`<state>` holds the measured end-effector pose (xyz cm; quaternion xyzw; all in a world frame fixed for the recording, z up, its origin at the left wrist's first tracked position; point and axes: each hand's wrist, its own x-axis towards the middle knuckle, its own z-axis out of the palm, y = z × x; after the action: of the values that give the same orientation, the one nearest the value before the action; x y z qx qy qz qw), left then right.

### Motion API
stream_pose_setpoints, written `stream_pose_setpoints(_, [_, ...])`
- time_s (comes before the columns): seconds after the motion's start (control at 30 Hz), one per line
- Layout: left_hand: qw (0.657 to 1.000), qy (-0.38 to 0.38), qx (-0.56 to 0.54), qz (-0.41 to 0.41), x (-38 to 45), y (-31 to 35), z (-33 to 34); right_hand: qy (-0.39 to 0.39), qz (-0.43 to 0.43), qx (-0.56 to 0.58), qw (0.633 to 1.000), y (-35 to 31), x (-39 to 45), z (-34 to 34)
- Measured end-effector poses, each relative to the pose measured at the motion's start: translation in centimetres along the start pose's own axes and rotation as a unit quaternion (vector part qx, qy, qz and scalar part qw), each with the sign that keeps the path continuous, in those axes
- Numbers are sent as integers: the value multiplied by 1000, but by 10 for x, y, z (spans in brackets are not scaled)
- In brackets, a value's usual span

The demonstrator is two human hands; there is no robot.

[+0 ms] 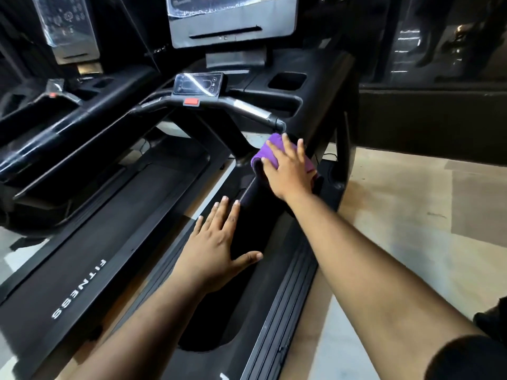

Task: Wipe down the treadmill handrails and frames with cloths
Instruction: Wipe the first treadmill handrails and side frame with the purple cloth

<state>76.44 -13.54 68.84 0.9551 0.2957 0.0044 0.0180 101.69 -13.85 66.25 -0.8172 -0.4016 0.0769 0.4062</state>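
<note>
Purple cloth (264,149) under flat right hand (288,171) on handrail (248,192); left hand (216,248) spread, empty.

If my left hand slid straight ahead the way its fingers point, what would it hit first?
Most likely the purple cloth under the right hand. The left hand lies open along the dark handrail, fingers pointing up it toward that cloth. Depth is hard to judge in this single view.

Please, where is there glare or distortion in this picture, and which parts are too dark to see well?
Head view: glare streaks the small console screen and silver grip; wide-angle bending curves the edges; the black handrail below the purple cloth loses detail in shadow; both hands are sharp.
</note>
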Motion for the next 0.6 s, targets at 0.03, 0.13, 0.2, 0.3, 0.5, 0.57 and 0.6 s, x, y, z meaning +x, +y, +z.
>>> stream_pose_setpoints(0.03, [1000,-2,4,-1,0,0,0,-2,4,-7,1000,0,2,0])
stream_pose_setpoints(0.13, [1000,-9,3,-8,2,0,1,4,-63,17,998,-1,-41,17])
stream_pose_setpoints(0.2, [1000,-7,12,-5,5,0,3,-15,-116,28,993,5,-71,26])
stream_pose_setpoints(0.3, [1000,-5,21,-1,14,4,3,-31,-146,-6,989,16,-39,11])
stream_pose_setpoints(0.5, [1000,-16,-14,-13,53,19,-3,33,-12,11,999,21,25,-10])
stream_pose_setpoints(0.57, [999,-18,-39,-16,61,19,-4,78,-76,74,991,21,-16,10])
stream_pose_setpoints(0.6, [999,-17,-47,-15,62,18,-4,85,-115,100,985,26,-39,20])
